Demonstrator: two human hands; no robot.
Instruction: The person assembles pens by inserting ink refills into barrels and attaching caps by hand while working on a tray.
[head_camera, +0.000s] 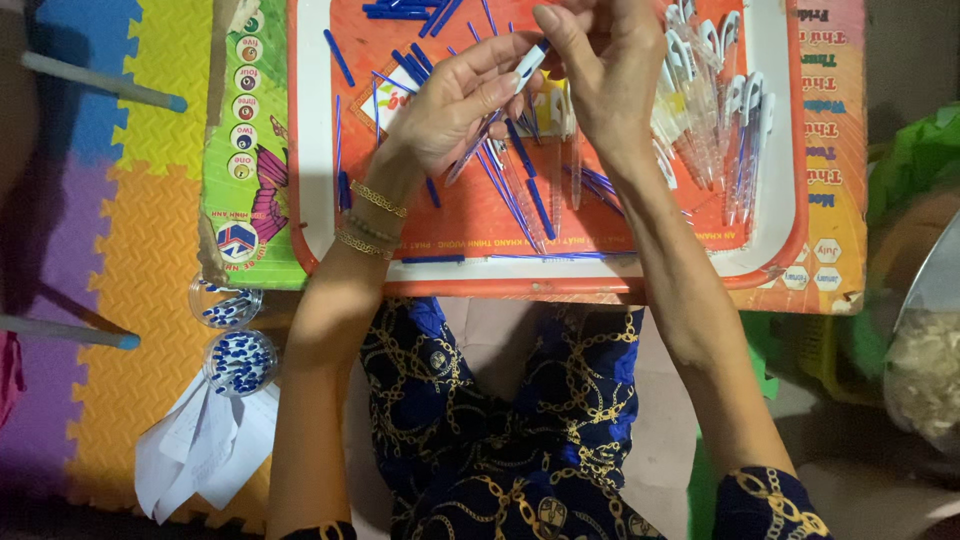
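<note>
Your left hand (450, 105) and right hand (600, 75) both pinch one slim white-and-blue plastic pen part (528, 66) above the orange tray (480, 235); keep both grips tight and aligned.

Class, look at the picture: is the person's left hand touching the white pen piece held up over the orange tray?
Touching. The head view shows the left hand pinching the white pen piece between its fingertips, no gap visible.

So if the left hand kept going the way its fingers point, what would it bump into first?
Most likely the right hand. The left hand points up and to the right, holding a pen piece that already meets the right fingers. Past them lie the white pens on the tray.
</note>
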